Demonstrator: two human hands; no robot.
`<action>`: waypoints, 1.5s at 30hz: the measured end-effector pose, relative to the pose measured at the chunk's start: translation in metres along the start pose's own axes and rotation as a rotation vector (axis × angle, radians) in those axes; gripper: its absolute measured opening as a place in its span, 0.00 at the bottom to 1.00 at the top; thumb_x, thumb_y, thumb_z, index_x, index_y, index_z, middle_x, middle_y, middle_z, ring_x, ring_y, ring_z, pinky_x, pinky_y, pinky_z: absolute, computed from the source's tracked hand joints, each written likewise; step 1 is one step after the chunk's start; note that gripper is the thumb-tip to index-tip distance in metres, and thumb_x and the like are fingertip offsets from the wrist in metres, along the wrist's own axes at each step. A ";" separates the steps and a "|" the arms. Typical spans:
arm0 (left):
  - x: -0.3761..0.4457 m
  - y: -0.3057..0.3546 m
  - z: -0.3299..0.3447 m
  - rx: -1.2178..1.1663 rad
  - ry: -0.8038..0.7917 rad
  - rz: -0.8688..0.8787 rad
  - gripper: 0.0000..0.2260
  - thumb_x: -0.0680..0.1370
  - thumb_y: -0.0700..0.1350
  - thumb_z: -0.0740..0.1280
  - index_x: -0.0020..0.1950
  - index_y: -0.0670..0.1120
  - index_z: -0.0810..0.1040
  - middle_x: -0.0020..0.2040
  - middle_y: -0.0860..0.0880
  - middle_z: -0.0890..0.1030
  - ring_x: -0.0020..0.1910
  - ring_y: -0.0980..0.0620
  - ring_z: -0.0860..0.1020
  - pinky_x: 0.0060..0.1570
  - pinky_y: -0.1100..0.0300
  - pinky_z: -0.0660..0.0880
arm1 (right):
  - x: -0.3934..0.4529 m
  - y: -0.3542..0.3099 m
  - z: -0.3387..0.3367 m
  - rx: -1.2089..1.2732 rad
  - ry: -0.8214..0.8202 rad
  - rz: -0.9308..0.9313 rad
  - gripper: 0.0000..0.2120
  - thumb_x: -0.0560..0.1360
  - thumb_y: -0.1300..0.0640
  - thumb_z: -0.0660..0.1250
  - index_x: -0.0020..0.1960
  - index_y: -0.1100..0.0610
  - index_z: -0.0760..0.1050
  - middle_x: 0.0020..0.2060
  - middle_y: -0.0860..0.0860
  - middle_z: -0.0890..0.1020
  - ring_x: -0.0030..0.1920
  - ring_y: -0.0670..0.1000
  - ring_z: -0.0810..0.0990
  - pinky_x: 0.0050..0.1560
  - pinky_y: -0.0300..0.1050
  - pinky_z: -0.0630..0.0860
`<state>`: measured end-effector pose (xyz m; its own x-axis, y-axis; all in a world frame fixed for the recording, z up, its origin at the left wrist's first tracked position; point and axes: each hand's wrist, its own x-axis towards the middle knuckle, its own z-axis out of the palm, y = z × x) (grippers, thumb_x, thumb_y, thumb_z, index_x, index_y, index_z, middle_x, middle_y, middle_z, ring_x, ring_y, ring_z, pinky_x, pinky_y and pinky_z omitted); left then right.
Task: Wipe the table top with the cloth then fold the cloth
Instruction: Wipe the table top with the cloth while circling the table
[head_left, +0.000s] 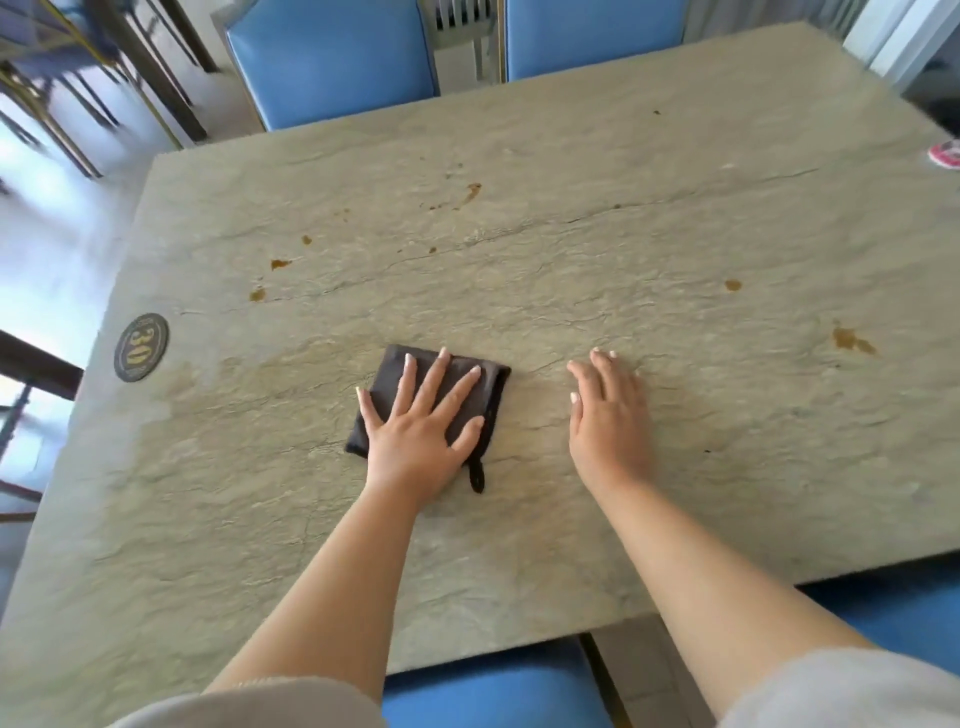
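Observation:
A dark grey cloth (491, 387), folded into a small square with a hanging loop at its near corner, lies flat on the stone table top (571, 249). My left hand (421, 421) presses flat on the cloth with its fingers spread. My right hand (608, 410) rests palm down on the bare table just right of the cloth, fingers together, holding nothing. Brown stains (470, 192) dot the table's far half, and others lie to the right (852, 339).
A round black coaster (141, 347) with "30" on it sits near the left edge. A pink-and-white object (946, 153) shows at the far right edge. Blue chairs stand at the far side (332, 57) and the near side (493, 686).

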<state>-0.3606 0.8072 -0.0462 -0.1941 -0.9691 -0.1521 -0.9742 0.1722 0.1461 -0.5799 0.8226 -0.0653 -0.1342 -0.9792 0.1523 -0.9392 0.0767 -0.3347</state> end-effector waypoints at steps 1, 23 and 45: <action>0.018 -0.001 -0.003 -0.025 -0.006 -0.096 0.25 0.78 0.67 0.46 0.74 0.71 0.45 0.79 0.62 0.42 0.78 0.52 0.38 0.68 0.28 0.36 | 0.000 0.000 0.001 -0.001 0.001 0.001 0.18 0.79 0.59 0.56 0.67 0.57 0.70 0.71 0.59 0.68 0.74 0.59 0.62 0.74 0.58 0.56; -0.054 -0.006 0.008 0.051 -0.025 0.074 0.24 0.79 0.65 0.45 0.74 0.72 0.40 0.78 0.62 0.40 0.78 0.52 0.36 0.70 0.30 0.37 | -0.046 -0.004 -0.016 0.201 -0.065 0.028 0.23 0.79 0.66 0.56 0.73 0.57 0.65 0.75 0.56 0.60 0.77 0.55 0.52 0.76 0.54 0.50; -0.084 0.009 0.004 0.251 -0.095 0.750 0.25 0.80 0.65 0.46 0.75 0.68 0.40 0.79 0.58 0.41 0.78 0.46 0.37 0.68 0.27 0.43 | -0.105 0.046 -0.066 0.301 -0.072 0.240 0.19 0.77 0.70 0.55 0.60 0.56 0.78 0.70 0.53 0.68 0.71 0.50 0.64 0.63 0.36 0.62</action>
<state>-0.3537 0.8905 -0.0363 -0.8065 -0.5616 -0.1848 -0.5743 0.8184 0.0194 -0.6300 0.9416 -0.0352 -0.3065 -0.9515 -0.0260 -0.7473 0.2575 -0.6125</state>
